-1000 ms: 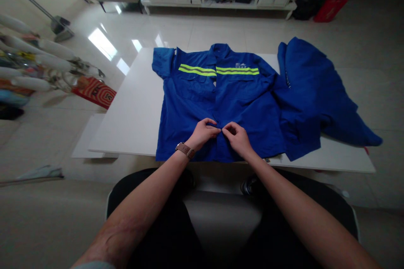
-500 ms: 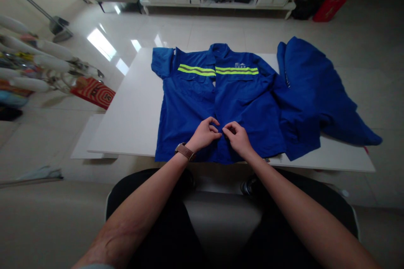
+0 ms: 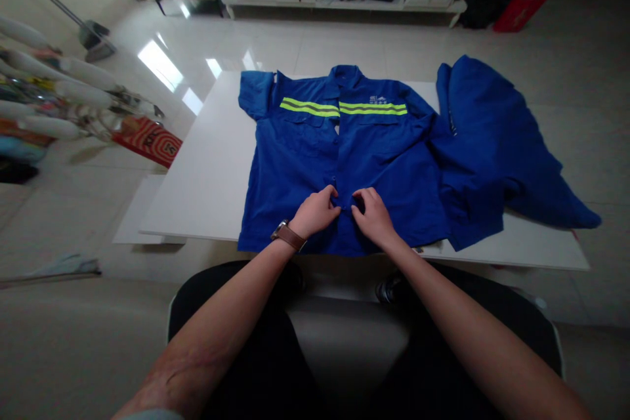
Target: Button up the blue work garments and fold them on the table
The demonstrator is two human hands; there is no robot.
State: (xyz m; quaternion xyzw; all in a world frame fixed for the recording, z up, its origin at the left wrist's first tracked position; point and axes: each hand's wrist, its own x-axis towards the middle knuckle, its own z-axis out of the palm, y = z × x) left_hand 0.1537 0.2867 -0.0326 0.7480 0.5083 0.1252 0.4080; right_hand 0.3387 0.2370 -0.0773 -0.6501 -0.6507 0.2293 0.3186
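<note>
1. Our blue shirt point(image 3: 344, 164) lies flat on the white table point(image 3: 207, 170).
2. Our left hand point(image 3: 315, 211) and right hand point(image 3: 374, 216) pinch its front edges together, low in the middle.
3. Another blue cloth point(image 3: 492, 138) lies touching it on the right.

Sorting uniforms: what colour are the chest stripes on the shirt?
Fluorescent yellow-green stripes on the blue shirt, head view.
</note>
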